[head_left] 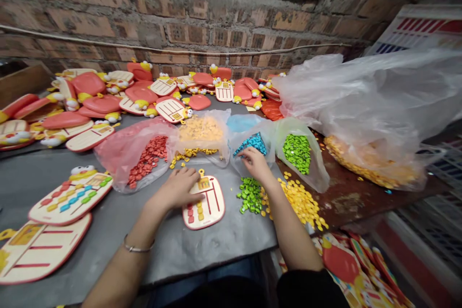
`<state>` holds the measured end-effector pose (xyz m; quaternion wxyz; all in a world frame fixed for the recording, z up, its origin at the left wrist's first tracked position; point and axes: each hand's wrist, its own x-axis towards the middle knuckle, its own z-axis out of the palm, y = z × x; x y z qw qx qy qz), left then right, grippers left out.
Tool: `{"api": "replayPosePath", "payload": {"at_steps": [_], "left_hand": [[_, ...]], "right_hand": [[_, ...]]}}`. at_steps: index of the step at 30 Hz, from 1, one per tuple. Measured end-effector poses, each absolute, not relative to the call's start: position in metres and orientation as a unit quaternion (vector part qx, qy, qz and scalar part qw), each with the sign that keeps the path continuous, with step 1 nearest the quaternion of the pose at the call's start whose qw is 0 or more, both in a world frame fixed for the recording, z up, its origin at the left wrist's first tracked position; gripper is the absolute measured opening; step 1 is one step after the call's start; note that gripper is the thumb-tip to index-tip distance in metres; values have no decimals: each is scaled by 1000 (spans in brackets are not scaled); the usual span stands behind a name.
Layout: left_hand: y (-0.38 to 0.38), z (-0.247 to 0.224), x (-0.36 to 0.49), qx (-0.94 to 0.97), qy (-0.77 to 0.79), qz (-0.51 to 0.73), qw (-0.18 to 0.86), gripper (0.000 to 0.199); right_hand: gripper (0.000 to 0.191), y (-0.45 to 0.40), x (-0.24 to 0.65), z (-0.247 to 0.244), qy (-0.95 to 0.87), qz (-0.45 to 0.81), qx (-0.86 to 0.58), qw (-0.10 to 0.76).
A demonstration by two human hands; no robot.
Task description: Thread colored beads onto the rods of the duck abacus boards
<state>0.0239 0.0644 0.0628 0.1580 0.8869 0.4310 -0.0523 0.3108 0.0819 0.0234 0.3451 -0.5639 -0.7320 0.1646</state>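
Observation:
My left hand (pixel 176 187) lies with its fingertips on a white, red-edged bead board (pixel 212 207), which has a gold tab at the top. Small red beads (pixel 190 212) and yellow beads (pixel 200 210) sit in short columns on this board. My right hand (pixel 256 163) reaches into the mouth of a clear bag of blue beads (pixel 252 144), its fingertips touching them. Whether either hand holds a single bead is hidden. Below my right wrist lie loose piles of green beads (pixel 250 195) and yellow beads (pixel 301 202).
Bags of red beads (pixel 147 161) and green beads (pixel 296 153) flank the blue one on the grey table (pixel 144 250). Several bead boards (pixel 70 197) lie left, with red duck-shaped toy parts (pixel 101 103) behind. A large plastic bag (pixel 371 163) holds orange beads. Brick wall (pixel 216 24) stands beyond.

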Motion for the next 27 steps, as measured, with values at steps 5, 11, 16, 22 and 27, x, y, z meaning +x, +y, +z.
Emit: {"api": "replayPosePath", "payload": {"at_steps": [5, 11, 16, 22, 27], "left_hand": [[73, 56, 12, 896, 405, -13, 184, 35], [61, 44, -16, 900, 366, 71, 225, 60], [48, 24, -15, 912, 331, 76, 229, 89], [47, 10, -16, 918, 327, 88, 206, 97], [47, 10, -17, 922, 322, 79, 200, 91]], "right_hand": [[26, 65, 272, 28, -789, 217, -410, 404], [14, 61, 237, 1, -822, 213, -420, 319], [13, 67, 231, -8, -832, 187, -421, 309], [17, 65, 236, 2, -861, 209, -381, 264], [9, 57, 240, 13, -847, 313, -374, 211]]}}
